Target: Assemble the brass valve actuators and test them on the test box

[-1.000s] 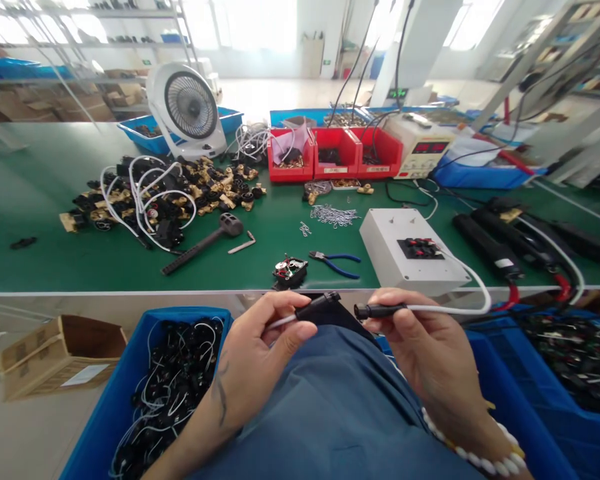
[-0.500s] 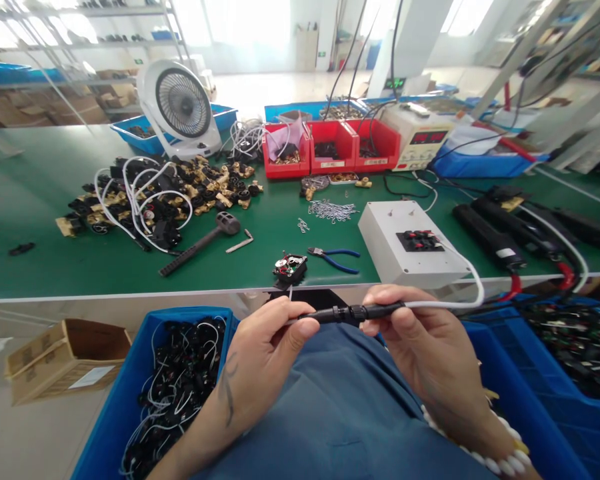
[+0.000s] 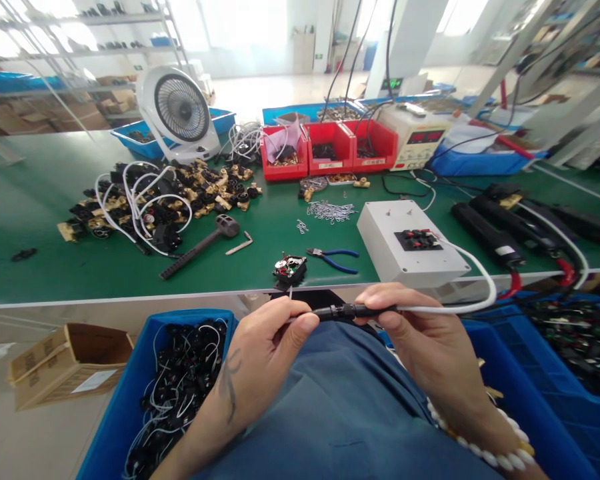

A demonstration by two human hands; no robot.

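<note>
A black in-line cable connector (image 3: pixel 336 312) stretches between my hands in front of the bench edge. My left hand (image 3: pixel 273 343) pinches its left half between thumb and fingers. On the other half, my right hand (image 3: pixel 420 333) is closed, and a white cable (image 3: pixel 455 309) runs from there up to a grey control box (image 3: pixel 410 243). The two connector halves look joined end to end; how far they are engaged I cannot tell. Behind my left hand, a small black housing with an exposed circuit board (image 3: pixel 290 268) lies at the bench edge, a pale cable hanging below it.
Blue-handled cutters (image 3: pixel 337 257), a black mallet (image 3: pixel 200 245) and a hex key (image 3: pixel 239 244) lie on the green bench (image 3: pixel 260 283). Brass valve parts (image 3: pixel 215 190) are heaped at left. Red bins (image 3: pixel 330 163) and a power supply (image 3: pixel 417 143) stand behind. Blue crates (image 3: pixel 153 327) flank my lap.
My right hand has shifted slightly left along the connector. The white cable's loop has swung a little to the right. My left hand keeps its pinch.
</note>
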